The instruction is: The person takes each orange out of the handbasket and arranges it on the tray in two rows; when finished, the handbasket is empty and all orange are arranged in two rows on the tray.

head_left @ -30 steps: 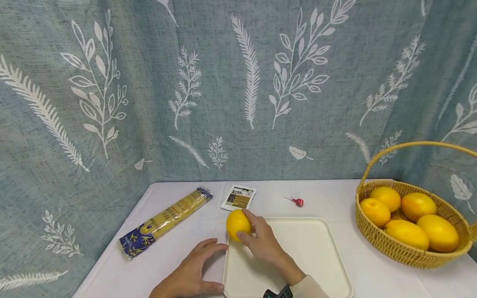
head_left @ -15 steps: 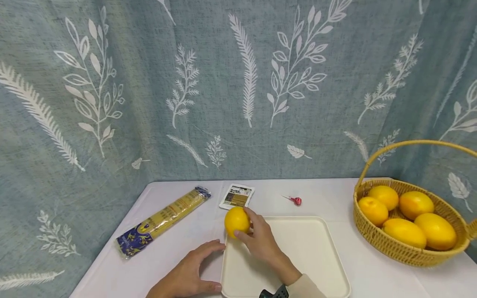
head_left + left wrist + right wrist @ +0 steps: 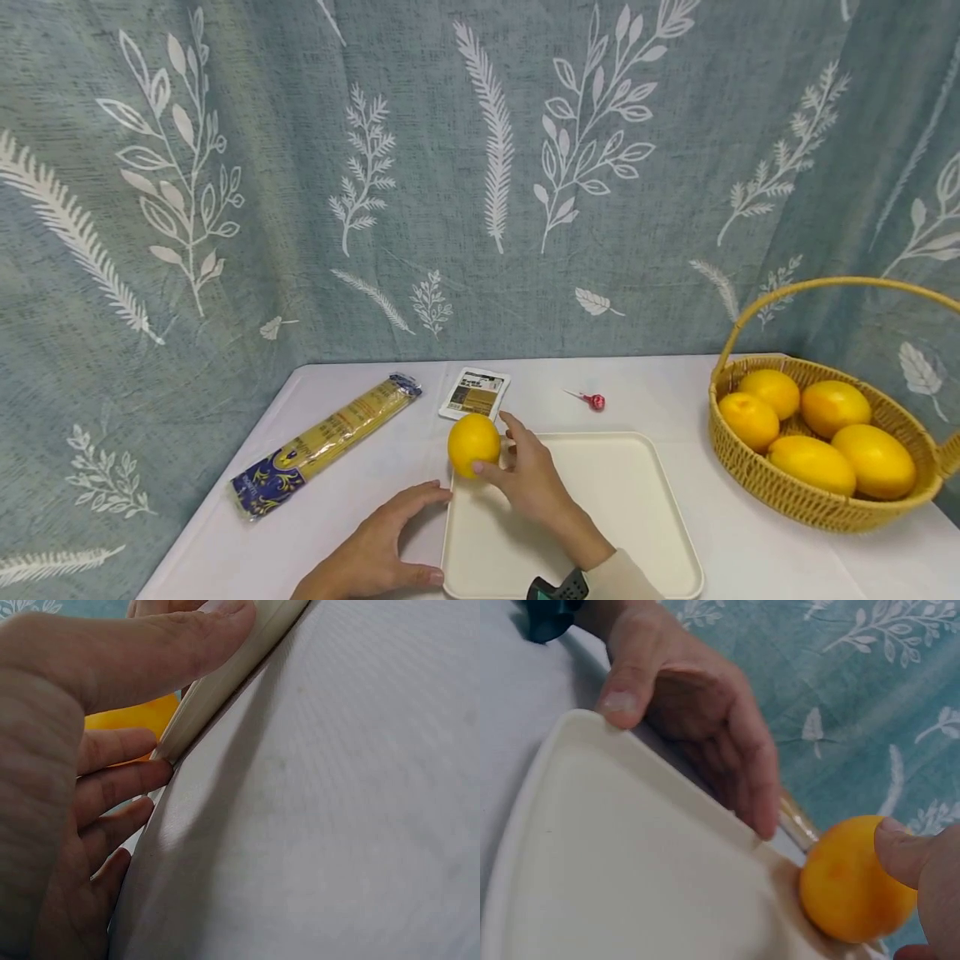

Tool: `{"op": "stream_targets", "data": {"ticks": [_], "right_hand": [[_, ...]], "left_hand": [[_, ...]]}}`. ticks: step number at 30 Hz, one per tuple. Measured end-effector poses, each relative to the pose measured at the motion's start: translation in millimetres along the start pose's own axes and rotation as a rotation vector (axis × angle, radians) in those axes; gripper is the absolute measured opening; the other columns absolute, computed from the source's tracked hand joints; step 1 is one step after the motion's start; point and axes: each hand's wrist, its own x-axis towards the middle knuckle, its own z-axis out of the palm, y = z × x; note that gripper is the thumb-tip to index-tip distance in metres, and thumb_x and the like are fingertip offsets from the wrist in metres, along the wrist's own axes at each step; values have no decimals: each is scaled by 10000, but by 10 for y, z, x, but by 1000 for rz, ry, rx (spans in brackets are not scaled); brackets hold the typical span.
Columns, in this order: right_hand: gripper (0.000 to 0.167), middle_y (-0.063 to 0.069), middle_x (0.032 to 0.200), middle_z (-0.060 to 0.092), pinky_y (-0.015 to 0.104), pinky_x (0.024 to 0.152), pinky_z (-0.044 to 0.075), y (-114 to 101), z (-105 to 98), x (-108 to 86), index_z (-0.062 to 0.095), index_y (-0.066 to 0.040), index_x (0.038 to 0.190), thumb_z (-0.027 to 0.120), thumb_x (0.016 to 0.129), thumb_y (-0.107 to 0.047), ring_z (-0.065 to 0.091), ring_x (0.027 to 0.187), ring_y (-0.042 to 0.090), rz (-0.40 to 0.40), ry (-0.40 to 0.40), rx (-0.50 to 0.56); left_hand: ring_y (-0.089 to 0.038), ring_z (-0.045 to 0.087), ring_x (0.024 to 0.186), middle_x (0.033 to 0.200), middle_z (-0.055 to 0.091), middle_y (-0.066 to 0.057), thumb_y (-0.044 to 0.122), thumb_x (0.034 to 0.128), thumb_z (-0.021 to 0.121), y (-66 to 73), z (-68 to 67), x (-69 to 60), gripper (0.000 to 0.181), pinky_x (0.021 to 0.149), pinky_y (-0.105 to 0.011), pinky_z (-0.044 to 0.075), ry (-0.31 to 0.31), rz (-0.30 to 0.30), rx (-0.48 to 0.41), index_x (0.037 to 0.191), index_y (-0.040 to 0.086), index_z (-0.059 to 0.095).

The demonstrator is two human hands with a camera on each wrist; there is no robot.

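A yellow-orange round fruit point(image 3: 473, 444) sits at the back left corner of the cream tray point(image 3: 600, 517). My right hand point(image 3: 536, 487) is at its right side: the thumb touches the fruit, also in the right wrist view on the fruit point(image 3: 851, 881), while the index finger stands slightly off it in the head view. The other fingers of that hand are mostly hidden. Along the tray's left edge my left hand point(image 3: 378, 546) is spread, its thumb and fingertips at the rim; the left wrist view shows these fingers point(image 3: 124, 784) against the tray side.
A wicker basket point(image 3: 813, 512) with several yellow fruits stands at the right. Behind the tray lie a red lollipop point(image 3: 596, 402) and a white packet point(image 3: 476, 392). A long pasta pack point(image 3: 326, 442) lies slanted at the left. A patterned curtain point(image 3: 450, 208) hangs behind the table.
The right index finger has lifted a little off the fruit's top, while the thumb stays on it. Fruit and left hand keep their places at the tray; the head view has shifted slightly.
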Motion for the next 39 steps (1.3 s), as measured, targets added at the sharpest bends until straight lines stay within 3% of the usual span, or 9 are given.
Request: {"op": "stream_targets", "data": {"ticks": [8, 15, 21, 26, 35, 39], "right_hand": [[730, 288, 1390, 537, 518, 926, 584, -124, -279, -37, 428, -50, 1499, 787, 893, -246, 576, 1201, 445, 53, 65, 60], [653, 176, 1390, 568, 525, 984, 558, -222, -591, -50, 476, -108, 1479, 771, 910, -232, 571, 1236, 381, 89, 136, 40], [611, 169, 1394, 578, 530, 982, 548, -221, -984, -61, 497, -83, 1459, 759, 921, -210, 575, 1236, 380, 58, 166, -15], [554, 162, 1407, 571, 547, 974, 541, -163, -1383, -123, 506, -87, 1449, 701, 974, -297, 557, 1268, 375, 82, 211, -45], [527, 221, 1415, 546, 602, 1041, 480, 57, -1940, -222, 505, -28, 1440, 599, 1029, -343, 517, 1274, 414, 194, 400, -149], [463, 205, 1376, 575, 534, 1057, 467, 175, -2095, -266, 552, -27, 1400, 576, 1038, -314, 515, 1240, 370, 274, 535, -159]], "left_hand": [[-439, 392, 1433, 1564, 444, -110, 560, 698, 867, 6, -2, -7, 857, 1141, -727, 285, -5, -22, 0, 1439, 296, 527], [-444, 376, 1441, 1573, 432, -101, 544, 697, 875, 16, -8, -34, 847, 1140, -740, 268, -10, -45, -23, 1438, 332, 523], [-430, 396, 1431, 1563, 444, -107, 555, 702, 871, -3, 7, -9, 845, 1141, -724, 293, 2, -22, 2, 1436, 329, 520], [-423, 396, 1435, 1566, 444, -105, 573, 687, 870, 10, 10, 15, 857, 1149, -715, 291, -1, -30, 13, 1430, 318, 528], [-429, 390, 1437, 1570, 436, -114, 577, 695, 867, 18, 5, 9, 869, 1149, -715, 291, -9, -40, 18, 1441, 297, 521], [-426, 393, 1436, 1570, 437, -110, 583, 692, 866, 9, 5, 12, 872, 1148, -712, 296, -8, -37, 23, 1441, 305, 518]]}}
